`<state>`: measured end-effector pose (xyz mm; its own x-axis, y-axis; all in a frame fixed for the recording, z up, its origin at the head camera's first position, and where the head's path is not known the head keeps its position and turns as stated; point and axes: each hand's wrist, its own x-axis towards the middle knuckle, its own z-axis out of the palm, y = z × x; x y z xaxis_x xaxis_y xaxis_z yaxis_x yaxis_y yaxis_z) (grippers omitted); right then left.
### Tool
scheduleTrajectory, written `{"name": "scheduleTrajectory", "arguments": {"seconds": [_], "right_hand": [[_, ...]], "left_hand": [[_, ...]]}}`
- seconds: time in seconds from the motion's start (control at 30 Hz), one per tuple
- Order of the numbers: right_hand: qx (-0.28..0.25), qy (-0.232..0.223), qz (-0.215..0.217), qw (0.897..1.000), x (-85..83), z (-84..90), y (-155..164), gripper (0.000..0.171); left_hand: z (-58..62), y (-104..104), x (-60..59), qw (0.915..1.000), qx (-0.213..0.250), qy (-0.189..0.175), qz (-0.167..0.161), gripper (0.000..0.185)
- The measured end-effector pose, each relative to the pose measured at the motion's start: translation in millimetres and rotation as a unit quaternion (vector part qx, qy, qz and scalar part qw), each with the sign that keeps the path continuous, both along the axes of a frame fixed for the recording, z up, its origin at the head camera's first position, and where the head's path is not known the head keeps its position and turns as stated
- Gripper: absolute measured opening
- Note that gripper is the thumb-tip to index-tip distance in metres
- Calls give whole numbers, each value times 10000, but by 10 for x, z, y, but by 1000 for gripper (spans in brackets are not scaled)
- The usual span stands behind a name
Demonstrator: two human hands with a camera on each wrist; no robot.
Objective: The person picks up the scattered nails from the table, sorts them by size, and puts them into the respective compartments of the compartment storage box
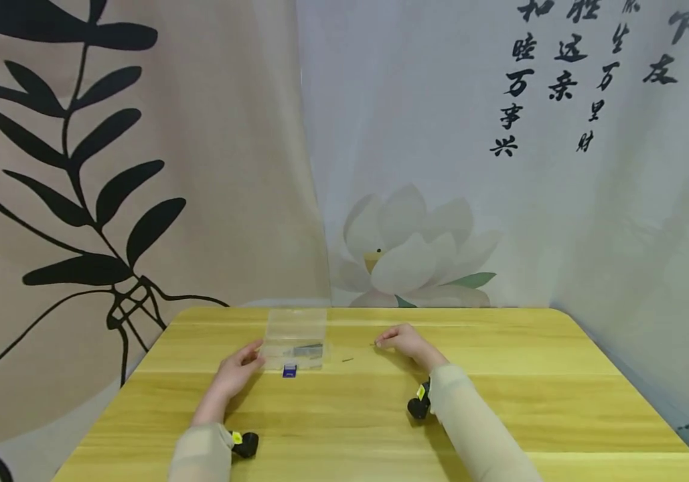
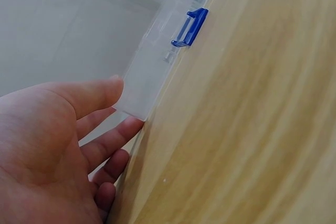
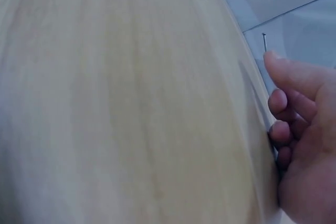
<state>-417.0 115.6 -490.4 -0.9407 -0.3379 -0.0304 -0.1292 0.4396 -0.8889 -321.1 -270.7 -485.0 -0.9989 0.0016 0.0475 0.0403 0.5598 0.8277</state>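
Observation:
A clear plastic compartment box [image 1: 286, 331] with a blue latch [image 1: 289, 371] lies on the table with its lid raised at the back. Small grey metal pieces [image 1: 309, 350] are inside, too small to tell apart. My left hand [image 1: 237, 371] is at the box's left end, thumb and fingertips touching it at the corner with the fingers relaxed. To the right of the box, my right hand [image 1: 406, 340] pinches a thin nail [image 3: 264, 40] between thumb and fingers, its head end sticking out. Another nail [image 1: 347, 360] lies loose on the wood between the box and my right hand.
The yellow wooden table [image 1: 332, 428] reaches back to a printed cloth backdrop [image 1: 248, 167] with dark leaves, a pale lotus and writing. Each wrist carries a small black camera [image 1: 419, 402].

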Motion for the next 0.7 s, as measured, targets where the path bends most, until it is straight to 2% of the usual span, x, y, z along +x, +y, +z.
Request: {"name": "scheduleTrajectory", "arguments": {"seconds": [0.23, 0.47, 0.7], "right_hand": [[-19, 125, 156, 9998, 25, -39, -8, 15], [-66, 89, 23, 9999, 36, 8, -16, 14], [-126, 239, 111, 9996, 23, -1, -8, 17]], "left_hand": [[-48, -9, 26, 9999, 43, -68, 119, 52], [-3, 12, -7, 9999, -79, -39, 98, 52], [15, 13, -3, 9999, -71, -31, 93, 52]]}}
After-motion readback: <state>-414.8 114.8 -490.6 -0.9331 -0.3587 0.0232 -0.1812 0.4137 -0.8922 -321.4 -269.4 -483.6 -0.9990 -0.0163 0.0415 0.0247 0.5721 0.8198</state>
